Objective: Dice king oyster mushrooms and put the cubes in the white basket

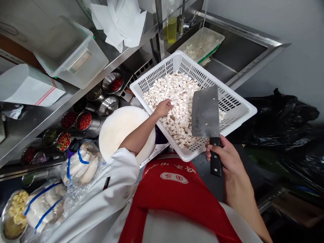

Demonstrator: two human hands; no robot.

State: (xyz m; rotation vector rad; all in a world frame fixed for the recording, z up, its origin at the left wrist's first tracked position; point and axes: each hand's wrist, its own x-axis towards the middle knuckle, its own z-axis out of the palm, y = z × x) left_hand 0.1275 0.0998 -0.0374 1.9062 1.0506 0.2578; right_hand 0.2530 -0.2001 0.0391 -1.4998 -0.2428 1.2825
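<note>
Inside the white basket (pixel 186 156) lie diced white pieces (pixel 181 91), beneath the nearer left hand (pixel 164 108), fingers curled inward, any grip too indistinct to tell; the right hand (pixel 229 155) clasps a cleaver (pixel 206 111), long axis pointing away from the apron (pixel 172 199).

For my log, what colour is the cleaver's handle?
The cleaver's handle is black, clearest in the head view.
</note>
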